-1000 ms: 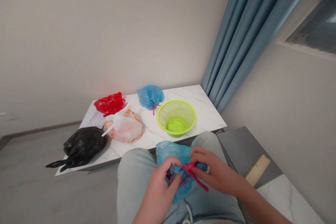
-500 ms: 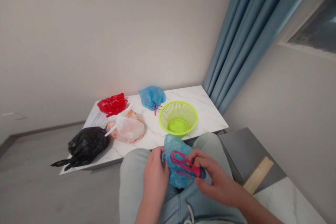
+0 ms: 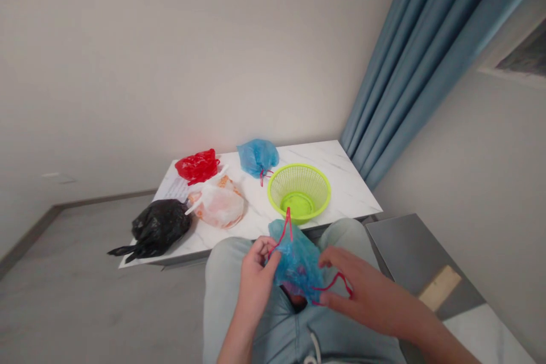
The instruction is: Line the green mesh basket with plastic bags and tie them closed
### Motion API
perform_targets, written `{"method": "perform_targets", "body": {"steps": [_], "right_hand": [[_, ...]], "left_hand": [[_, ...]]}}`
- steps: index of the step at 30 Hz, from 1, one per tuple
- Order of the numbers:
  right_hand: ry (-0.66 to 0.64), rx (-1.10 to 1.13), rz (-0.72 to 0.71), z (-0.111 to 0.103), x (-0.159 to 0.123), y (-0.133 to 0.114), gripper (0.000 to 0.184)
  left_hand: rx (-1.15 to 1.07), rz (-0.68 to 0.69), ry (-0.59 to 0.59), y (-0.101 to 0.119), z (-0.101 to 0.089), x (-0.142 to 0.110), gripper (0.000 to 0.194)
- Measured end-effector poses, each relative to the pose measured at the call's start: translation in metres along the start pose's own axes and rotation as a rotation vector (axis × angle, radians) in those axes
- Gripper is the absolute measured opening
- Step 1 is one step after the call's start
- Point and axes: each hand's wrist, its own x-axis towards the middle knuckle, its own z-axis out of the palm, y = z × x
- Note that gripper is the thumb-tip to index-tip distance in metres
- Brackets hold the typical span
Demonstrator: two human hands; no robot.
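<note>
A blue plastic bag with a red drawstring is held above my lap. My left hand grips the bag's left side, where one length of the string rises in a thin loop. My right hand is at the bag's right side, pinching the other length of string. Something darker shows through the bag's lower part, but I cannot tell what it is.
A white marble table ahead holds a green basket, a tied blue bag, red, white-orange and black bags, and paper. A wooden ruler lies at right.
My hands have moved apart, and the red string now stretches out from the bag on both sides instead of lying bunched on it. The bag sits more upright.
</note>
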Motion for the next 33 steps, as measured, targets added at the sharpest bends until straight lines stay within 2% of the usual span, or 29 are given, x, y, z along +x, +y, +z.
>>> {"method": "perform_targets", "body": {"steps": [3,5,7,8,10,14,16,17,19,21,24,26,28,30,31,33], "right_hand": [[0.142,-0.013,0.006,0.031,0.013,-0.004,0.040],[0.121,-0.010,-0.005,0.047,0.022,-0.001,0.029],[0.095,-0.027,0.040,0.050,0.029,0.009,0.017],[0.112,-0.054,0.088,0.046,0.032,0.015,0.018],[0.252,-0.161,0.205,0.027,0.034,0.032,0.023],[0.578,-0.222,0.281,-0.033,0.026,0.068,0.026],[0.698,-0.239,0.324,-0.058,0.019,0.080,0.029],[0.713,-0.237,0.337,-0.067,0.016,0.084,0.029],[0.701,-0.225,0.365,-0.076,0.011,0.088,0.030],[0.693,-0.208,0.389,-0.075,0.010,0.089,0.031],[0.739,-0.129,0.346,-0.067,0.012,0.087,0.038],[0.740,0.024,0.285,-0.063,0.014,0.086,0.039],[0.711,0.236,0.267,-0.063,0.016,0.086,0.033],[0.664,0.374,0.295,-0.063,0.017,0.085,0.023],[0.631,0.373,0.311,-0.062,0.017,0.084,0.019],[0.594,0.221,0.303,-0.055,0.018,0.081,0.022]], "left_hand": [[0.028,0.061,-0.109,0.023,0.013,-0.014,0.008],[0.085,0.098,-0.172,0.033,0.021,-0.024,0.005],[0.198,0.140,-0.218,0.039,0.023,-0.031,0.001],[0.270,0.167,-0.223,0.039,0.020,-0.032,0.004],[0.433,0.221,-0.165,0.036,0.009,-0.031,0.012],[0.724,0.239,0.153,0.017,-0.039,-0.014,0.039],[0.766,0.182,0.292,0.007,-0.064,-0.006,0.041],[0.748,0.144,0.337,0.003,-0.075,-0.003,0.040],[0.628,0.062,0.356,-0.002,-0.088,0.001,0.035],[0.464,-0.022,0.326,-0.002,-0.089,0.001,0.032],[0.204,-0.141,0.280,0.008,-0.079,-0.003,0.031],[-0.024,-0.207,0.260,0.018,-0.070,-0.006,0.035],[-0.234,-0.261,0.260,0.028,-0.064,-0.008,0.039],[-0.335,-0.303,0.274,0.037,-0.060,-0.011,0.042],[-0.346,-0.315,0.287,0.040,-0.059,-0.012,0.043],[-0.337,-0.334,0.312,0.042,-0.055,-0.016,0.045]]}}
